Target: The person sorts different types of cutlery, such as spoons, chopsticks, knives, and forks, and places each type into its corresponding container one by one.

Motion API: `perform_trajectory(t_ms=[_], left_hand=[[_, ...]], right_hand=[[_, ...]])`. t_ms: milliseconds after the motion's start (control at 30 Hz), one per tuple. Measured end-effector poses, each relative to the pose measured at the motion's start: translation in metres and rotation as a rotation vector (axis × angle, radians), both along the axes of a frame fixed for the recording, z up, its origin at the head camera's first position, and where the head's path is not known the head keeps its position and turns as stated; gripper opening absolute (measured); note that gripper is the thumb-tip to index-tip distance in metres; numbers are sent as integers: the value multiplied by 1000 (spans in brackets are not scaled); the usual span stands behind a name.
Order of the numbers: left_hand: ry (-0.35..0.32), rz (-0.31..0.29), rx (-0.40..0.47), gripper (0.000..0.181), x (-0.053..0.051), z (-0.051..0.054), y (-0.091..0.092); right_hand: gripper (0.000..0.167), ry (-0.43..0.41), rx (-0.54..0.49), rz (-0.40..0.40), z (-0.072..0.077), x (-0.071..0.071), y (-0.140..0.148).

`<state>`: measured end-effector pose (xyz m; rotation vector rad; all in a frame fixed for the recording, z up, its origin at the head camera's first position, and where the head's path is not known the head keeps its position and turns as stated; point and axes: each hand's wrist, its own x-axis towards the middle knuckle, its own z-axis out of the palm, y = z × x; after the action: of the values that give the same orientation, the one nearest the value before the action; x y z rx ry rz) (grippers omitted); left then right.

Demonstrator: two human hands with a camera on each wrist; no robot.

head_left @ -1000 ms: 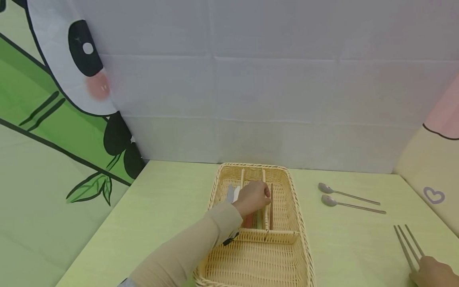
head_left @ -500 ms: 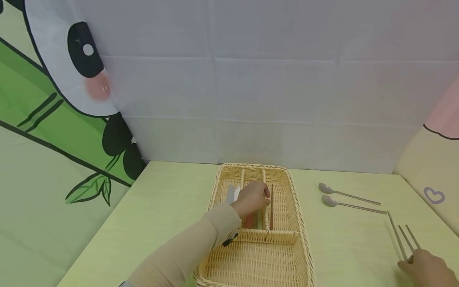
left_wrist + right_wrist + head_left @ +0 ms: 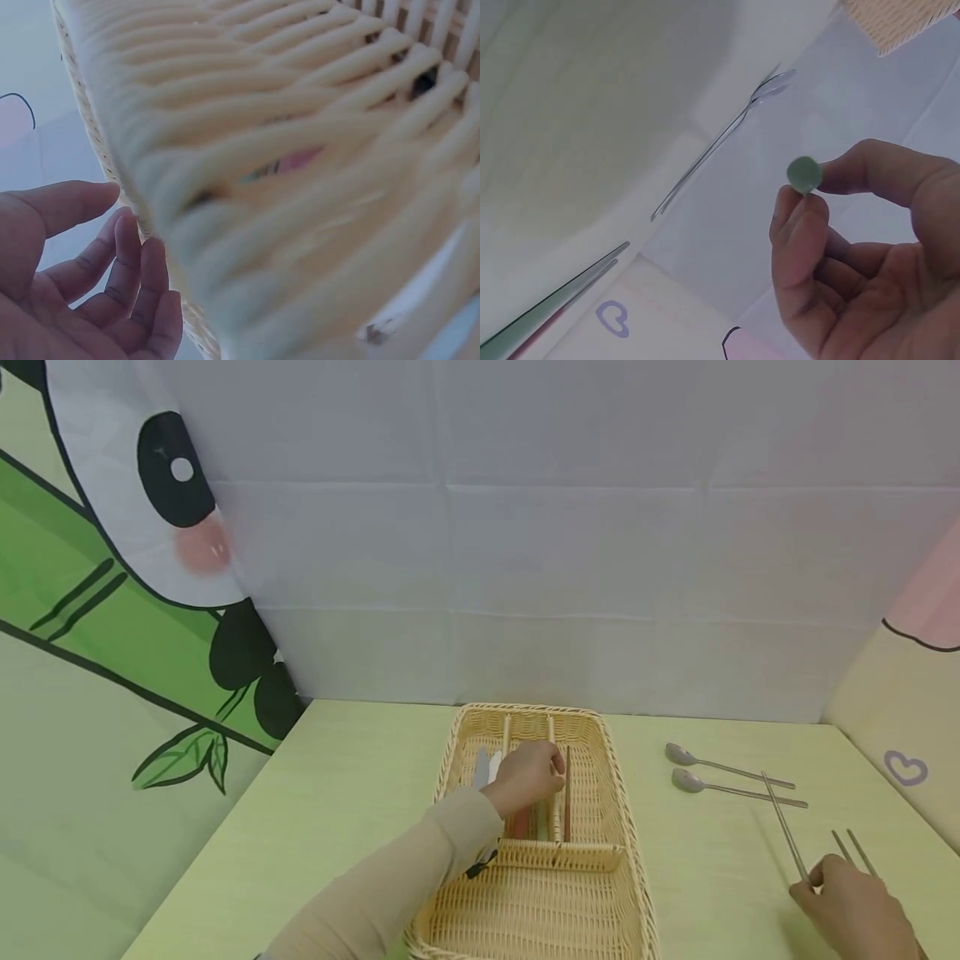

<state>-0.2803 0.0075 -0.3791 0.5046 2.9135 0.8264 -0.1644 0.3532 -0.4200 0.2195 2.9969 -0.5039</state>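
My right hand (image 3: 855, 906) pinches a slim metal chopstick (image 3: 783, 822) between thumb and fingers, raised off the table. In the right wrist view its green end (image 3: 804, 174) faces the camera. Two more chopsticks (image 3: 866, 853) lie behind that hand, one green and one reddish in the right wrist view. My left hand (image 3: 528, 772) rests over a divider of the wicker basket (image 3: 633, 860), fingers loosely curled with nothing visible in them. Beside it, a thin brown chopstick (image 3: 567, 793) lies in the right compartment. Red (image 3: 520, 823) and green handles (image 3: 542, 822) show below the hand.
Two metal spoons (image 3: 738, 789) lie on the table right of the basket. Flat grey blades (image 3: 482, 768) show in the left compartment, partly behind the sleeve. A printed cloth (image 3: 465, 543) stands behind the table (image 3: 360, 752).
My right hand has taken one of the three chopsticks away from the other two, leftward and up towards the spoons. My left hand has stayed over the basket.
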Motion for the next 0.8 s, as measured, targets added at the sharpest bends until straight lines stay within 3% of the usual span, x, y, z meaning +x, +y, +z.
perform_trajectory(t_ms=[167, 367, 800], left_hand=[[16, -26, 36, 6, 3, 2, 4], [-18, -50, 135, 5, 11, 8, 10], [-77, -62, 264, 8, 15, 9, 27]], right_hand=[[30, 75, 6, 14, 1, 1, -15], [26, 154, -13, 13, 5, 3, -33], [17, 171, -82, 29, 15, 7, -72]])
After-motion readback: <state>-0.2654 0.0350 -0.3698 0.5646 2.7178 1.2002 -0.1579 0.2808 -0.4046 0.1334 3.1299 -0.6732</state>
